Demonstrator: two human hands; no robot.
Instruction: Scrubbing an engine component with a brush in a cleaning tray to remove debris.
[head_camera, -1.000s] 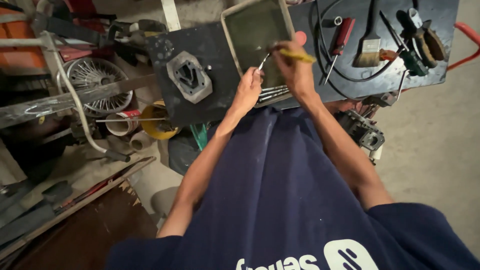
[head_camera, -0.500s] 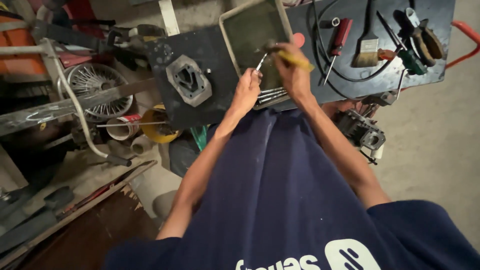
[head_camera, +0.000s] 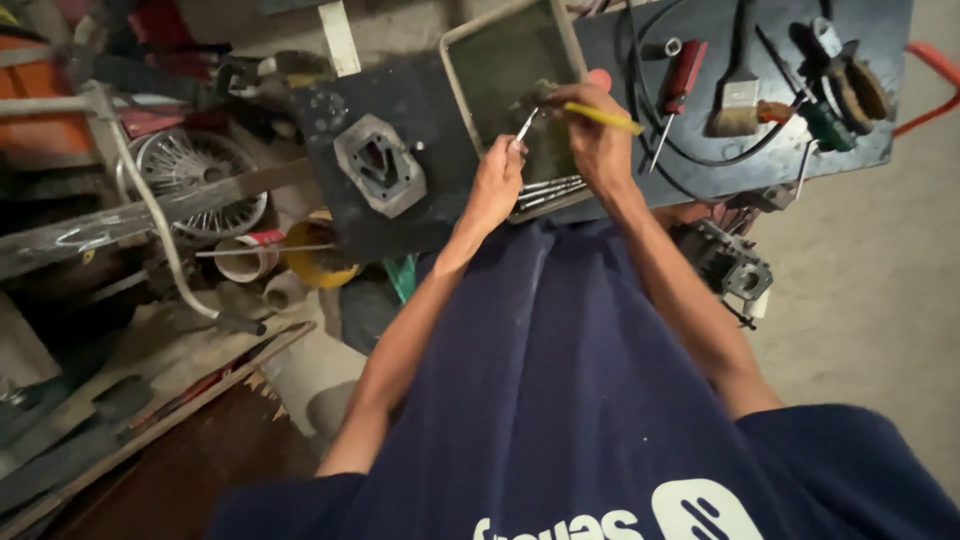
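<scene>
My left hand (head_camera: 497, 183) grips a thin metal rod (head_camera: 526, 125) by its lower end and tilts it up over a shallow metal tray (head_camera: 462, 70) of dark liquid. My right hand (head_camera: 598, 138) holds a yellow-handled brush (head_camera: 601, 117) whose head meets the rod's upper end above the tray. Several more metal rods (head_camera: 548, 191) lie at the tray's near edge, between my two hands. The tray sits on a dark, greasy workbench (head_camera: 440, 170).
A grey metal engine part (head_camera: 380, 164) lies left of the tray. A red-handled screwdriver (head_camera: 677, 88), a paintbrush (head_camera: 739, 95), a black cable and wire brushes (head_camera: 850, 85) lie on the right. A spoked wheel (head_camera: 190, 180), pipes and scrap crowd the left floor; another engine part (head_camera: 727, 264) sits below the bench.
My hands stay over the tray; the right hand has shifted slightly with the brush against the rod. My head has moved a little, shifting the view.
</scene>
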